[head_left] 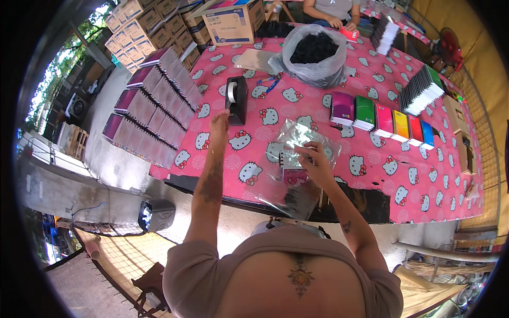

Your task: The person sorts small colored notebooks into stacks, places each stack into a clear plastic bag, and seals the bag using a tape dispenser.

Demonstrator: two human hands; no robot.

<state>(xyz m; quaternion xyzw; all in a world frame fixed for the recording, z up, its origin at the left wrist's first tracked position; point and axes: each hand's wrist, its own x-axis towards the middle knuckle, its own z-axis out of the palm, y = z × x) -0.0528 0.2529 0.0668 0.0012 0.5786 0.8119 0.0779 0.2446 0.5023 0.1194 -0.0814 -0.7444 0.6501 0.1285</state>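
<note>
Left hand [219, 126]: fingertips together at the tape dispenser [243, 106]; tape hold cannot be told. Right hand [315, 160] pinches the clear bag [319, 135]; the notebook [293, 177] lies below that hand, apparently inside. Insertion appears done; taping appears outstanding, no tape being discernible on the bag.

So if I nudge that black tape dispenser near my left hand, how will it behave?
The tape dispenser probably won't tip easily, since it sits low and long on the table. Its thick body looks rigid, so it likely won't flex. The round tape roll may spin.
</note>
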